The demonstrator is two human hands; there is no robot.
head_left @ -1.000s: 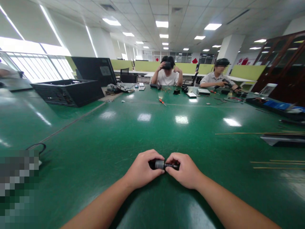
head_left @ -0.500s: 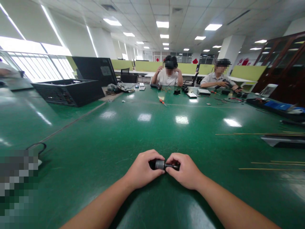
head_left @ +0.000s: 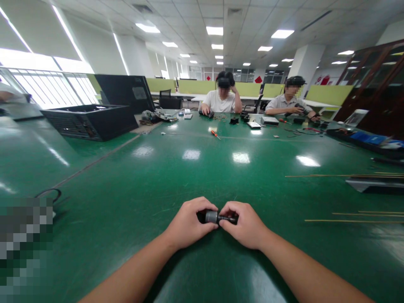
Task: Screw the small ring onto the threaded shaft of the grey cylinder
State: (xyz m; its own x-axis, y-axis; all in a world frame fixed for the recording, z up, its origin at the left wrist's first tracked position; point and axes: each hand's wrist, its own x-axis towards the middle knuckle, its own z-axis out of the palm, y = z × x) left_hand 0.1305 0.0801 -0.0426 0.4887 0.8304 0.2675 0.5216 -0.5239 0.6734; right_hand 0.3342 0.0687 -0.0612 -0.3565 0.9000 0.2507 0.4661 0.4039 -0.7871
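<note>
Low in the middle of the head view, my left hand [head_left: 188, 224] is closed around the thick end of a grey and black cylindrical part [head_left: 211, 216]. Thumb and fingers curve round it, and its far left end sits in shadow inside the grip. From its right side runs a thin, dark, ribbed shaft [head_left: 224, 218]. My right hand [head_left: 248, 227] pinches this shaft, with its outer end partly hidden by the palm. Both hands rest close together just over the green tabletop [head_left: 202, 181], fingertips nearly meeting. The exact kind of part is not clear.
An orange screwdriver [head_left: 215, 134] lies further up the table. A black computer case [head_left: 91, 122] stands at left. Thin yellowish sticks [head_left: 353, 221] and a dark tray [head_left: 362, 141] are at right. Two people [head_left: 222, 99] sit opposite among small parts.
My hands and the part stay almost where they were. The person straight across has lowered one hand from the head to a dark object on the table.
</note>
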